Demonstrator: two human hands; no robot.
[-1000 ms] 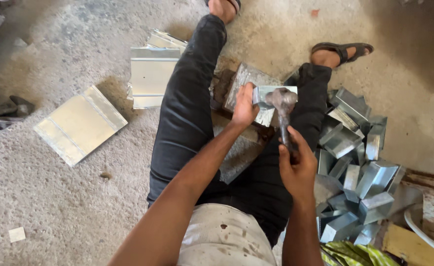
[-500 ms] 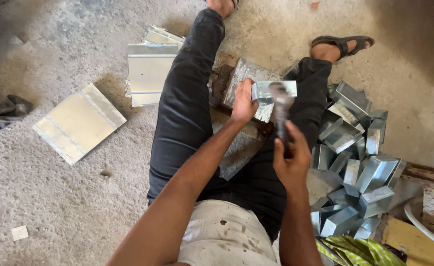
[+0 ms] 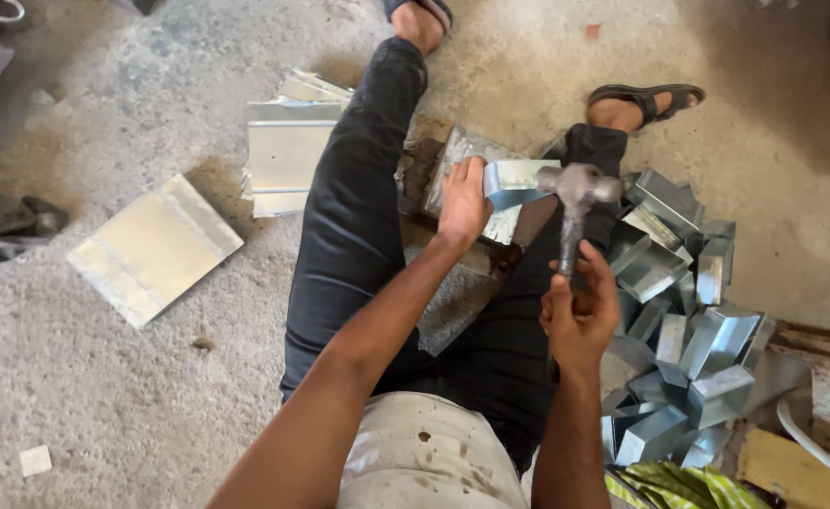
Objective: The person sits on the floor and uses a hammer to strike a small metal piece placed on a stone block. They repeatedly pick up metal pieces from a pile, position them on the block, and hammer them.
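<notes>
Sitting on the concrete floor (image 3: 104, 396) with legs stretched out, and I'm gripping a hammer (image 3: 575, 203) in my right hand (image 3: 580, 311), fist closed around the handle, head resting on a bent metal piece (image 3: 519, 181). My left hand (image 3: 462, 203) is pressing that piece down, fingers curled over its near edge, between my knees. A pile of folded metal pieces (image 3: 688, 330) is lying just right of me, flat sheets (image 3: 156, 247) off to the left.
</notes>
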